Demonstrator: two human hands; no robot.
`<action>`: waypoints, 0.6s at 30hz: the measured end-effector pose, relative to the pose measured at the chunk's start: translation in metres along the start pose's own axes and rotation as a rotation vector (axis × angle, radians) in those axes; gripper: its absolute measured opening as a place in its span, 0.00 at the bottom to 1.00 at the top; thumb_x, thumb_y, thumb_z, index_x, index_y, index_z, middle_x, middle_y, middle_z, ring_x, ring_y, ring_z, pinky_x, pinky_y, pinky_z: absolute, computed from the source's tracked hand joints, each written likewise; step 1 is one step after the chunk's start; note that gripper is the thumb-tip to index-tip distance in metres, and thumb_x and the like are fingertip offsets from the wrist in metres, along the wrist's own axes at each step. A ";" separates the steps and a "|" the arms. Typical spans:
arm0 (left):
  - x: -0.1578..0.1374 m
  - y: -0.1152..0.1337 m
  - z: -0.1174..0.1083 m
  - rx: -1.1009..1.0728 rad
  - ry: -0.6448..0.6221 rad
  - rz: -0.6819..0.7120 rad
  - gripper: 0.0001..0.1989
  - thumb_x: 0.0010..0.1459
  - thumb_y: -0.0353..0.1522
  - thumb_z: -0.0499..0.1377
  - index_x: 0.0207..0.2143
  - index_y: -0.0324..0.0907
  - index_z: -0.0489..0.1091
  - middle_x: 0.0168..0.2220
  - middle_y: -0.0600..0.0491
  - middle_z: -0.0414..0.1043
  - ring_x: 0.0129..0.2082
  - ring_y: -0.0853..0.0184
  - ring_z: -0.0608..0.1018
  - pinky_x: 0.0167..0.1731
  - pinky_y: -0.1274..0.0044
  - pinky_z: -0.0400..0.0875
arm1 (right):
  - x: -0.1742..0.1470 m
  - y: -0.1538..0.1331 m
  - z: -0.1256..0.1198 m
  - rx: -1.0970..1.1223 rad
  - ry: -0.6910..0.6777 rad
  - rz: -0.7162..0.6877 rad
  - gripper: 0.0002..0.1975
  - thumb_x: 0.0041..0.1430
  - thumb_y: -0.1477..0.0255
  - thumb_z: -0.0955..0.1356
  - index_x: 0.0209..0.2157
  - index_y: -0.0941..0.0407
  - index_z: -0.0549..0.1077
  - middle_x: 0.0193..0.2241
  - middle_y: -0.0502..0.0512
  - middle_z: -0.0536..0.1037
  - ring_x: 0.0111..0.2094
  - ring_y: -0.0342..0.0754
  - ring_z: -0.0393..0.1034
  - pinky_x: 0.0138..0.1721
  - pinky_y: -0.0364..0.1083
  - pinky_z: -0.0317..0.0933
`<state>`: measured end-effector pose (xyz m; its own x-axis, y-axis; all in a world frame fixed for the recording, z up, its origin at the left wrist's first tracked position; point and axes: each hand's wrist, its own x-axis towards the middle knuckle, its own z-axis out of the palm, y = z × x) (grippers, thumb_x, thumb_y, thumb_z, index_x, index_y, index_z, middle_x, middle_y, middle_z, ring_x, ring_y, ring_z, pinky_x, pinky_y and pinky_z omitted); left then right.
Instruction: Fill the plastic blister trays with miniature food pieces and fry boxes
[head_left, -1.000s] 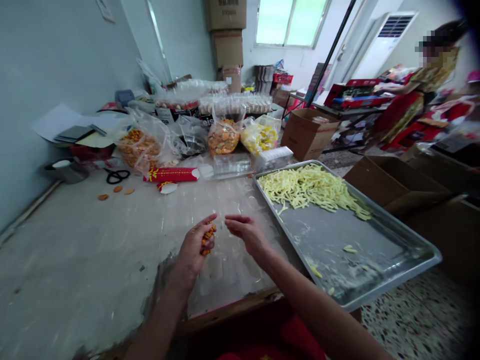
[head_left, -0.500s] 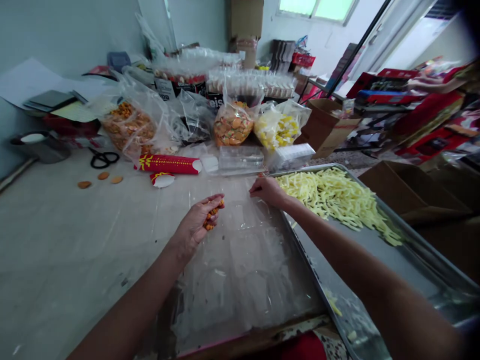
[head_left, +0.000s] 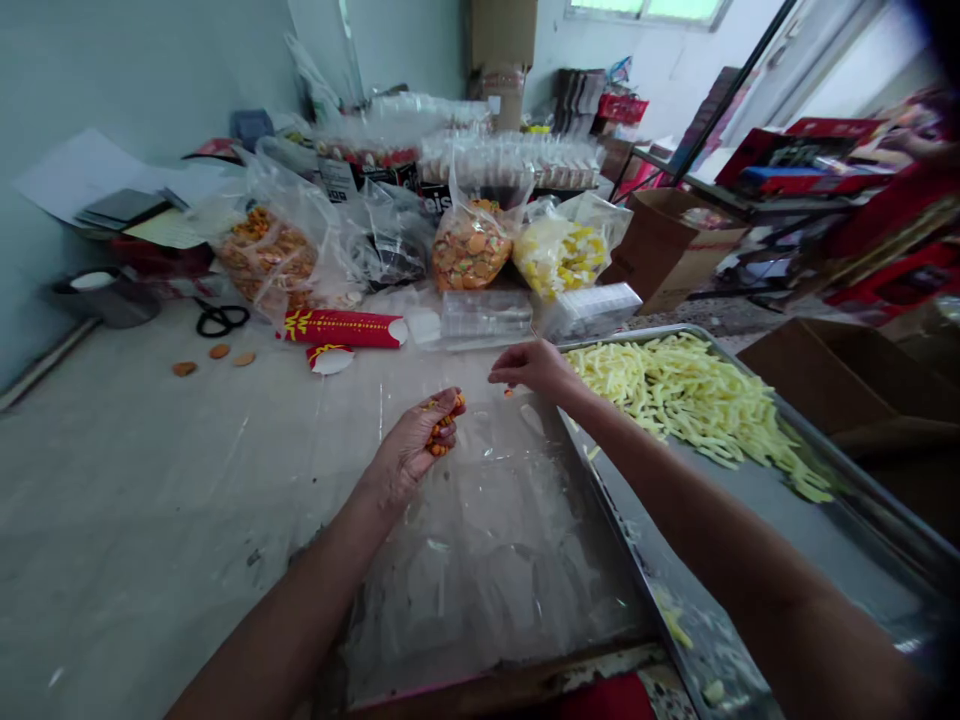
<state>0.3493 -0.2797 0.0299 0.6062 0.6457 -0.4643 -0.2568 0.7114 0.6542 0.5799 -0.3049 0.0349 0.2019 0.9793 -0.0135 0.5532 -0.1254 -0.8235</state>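
Note:
My left hand [head_left: 420,435] is closed around several small orange pieces [head_left: 442,435] with darker stripes, perhaps miniature burgers. It hovers over the left side of the clear plastic packets [head_left: 480,500] laid out on the table. At the far end of those packets is my right hand [head_left: 536,368], its fingers loosely bent and slightly apart. Just below its fingertips shows one small orange piece [head_left: 509,392], seemingly free of the fingers. Right of the packets, a metal tray [head_left: 720,530] holds a heap of pale yellow fry-shaped pieces [head_left: 690,395].
Bags of orange pieces [head_left: 471,250] and of yellow-and-white pieces [head_left: 562,255] stand behind clear plastic boxes [head_left: 486,313]. Red fry cartons [head_left: 341,328], black scissors [head_left: 221,318] and loose orange discs [head_left: 219,351] lie at left. Cardboard boxes [head_left: 825,380] stand at right; another person's arm [head_left: 926,145] shows beyond.
My right hand's fingers have loosened from a pinch, and a small orange piece now shows below them. My left hand has shifted slightly right, still holding its pieces. The view has turned a little left.

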 end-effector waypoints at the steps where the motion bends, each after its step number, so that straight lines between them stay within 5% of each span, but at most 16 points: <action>1: -0.001 -0.001 0.000 0.000 -0.017 0.014 0.20 0.43 0.33 0.76 0.36 0.37 0.74 0.31 0.54 0.73 0.16 0.83 0.62 0.13 0.87 0.53 | -0.010 -0.007 0.008 0.148 -0.048 -0.028 0.16 0.50 0.58 0.77 0.34 0.57 0.83 0.23 0.51 0.79 0.24 0.44 0.72 0.25 0.41 0.59; 4: -0.003 -0.005 -0.001 -0.012 -0.044 0.049 0.23 0.38 0.34 0.78 0.34 0.36 0.73 0.26 0.58 0.70 0.16 0.82 0.61 0.13 0.87 0.52 | -0.042 -0.024 0.039 0.461 -0.154 -0.132 0.21 0.54 0.56 0.75 0.42 0.56 0.82 0.33 0.54 0.83 0.31 0.47 0.76 0.31 0.42 0.66; 6: -0.005 -0.007 -0.002 -0.018 -0.036 0.048 0.23 0.35 0.35 0.79 0.31 0.36 0.72 0.22 0.60 0.65 0.15 0.82 0.60 0.13 0.86 0.51 | -0.057 -0.030 0.055 0.538 -0.077 -0.188 0.21 0.53 0.58 0.76 0.45 0.55 0.81 0.35 0.54 0.83 0.34 0.47 0.76 0.36 0.44 0.69; 9: -0.009 -0.009 -0.004 0.023 -0.009 0.005 0.24 0.34 0.36 0.79 0.29 0.36 0.71 0.22 0.60 0.65 0.16 0.83 0.59 0.14 0.87 0.50 | -0.071 -0.036 0.064 0.355 0.122 -0.306 0.20 0.53 0.65 0.77 0.48 0.54 0.80 0.34 0.53 0.81 0.32 0.46 0.75 0.33 0.43 0.68; 12: -0.018 -0.009 -0.007 0.124 -0.026 -0.001 0.23 0.35 0.36 0.78 0.29 0.35 0.72 0.23 0.59 0.65 0.17 0.82 0.60 0.15 0.86 0.50 | -0.082 -0.042 0.062 0.085 0.181 -0.415 0.12 0.55 0.70 0.75 0.42 0.54 0.81 0.34 0.54 0.80 0.30 0.44 0.73 0.31 0.43 0.65; 18: -0.033 -0.011 -0.009 0.205 -0.062 -0.014 0.21 0.42 0.40 0.75 0.29 0.36 0.71 0.23 0.58 0.64 0.15 0.83 0.57 0.15 0.84 0.46 | -0.091 -0.036 0.067 0.305 0.102 -0.084 0.13 0.53 0.64 0.76 0.38 0.56 0.81 0.27 0.54 0.81 0.28 0.47 0.76 0.29 0.44 0.68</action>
<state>0.3254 -0.3064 0.0331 0.6557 0.6132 -0.4406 -0.0935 0.6450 0.7585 0.4875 -0.3789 0.0283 0.2545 0.9613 0.1057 0.3070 0.0234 -0.9514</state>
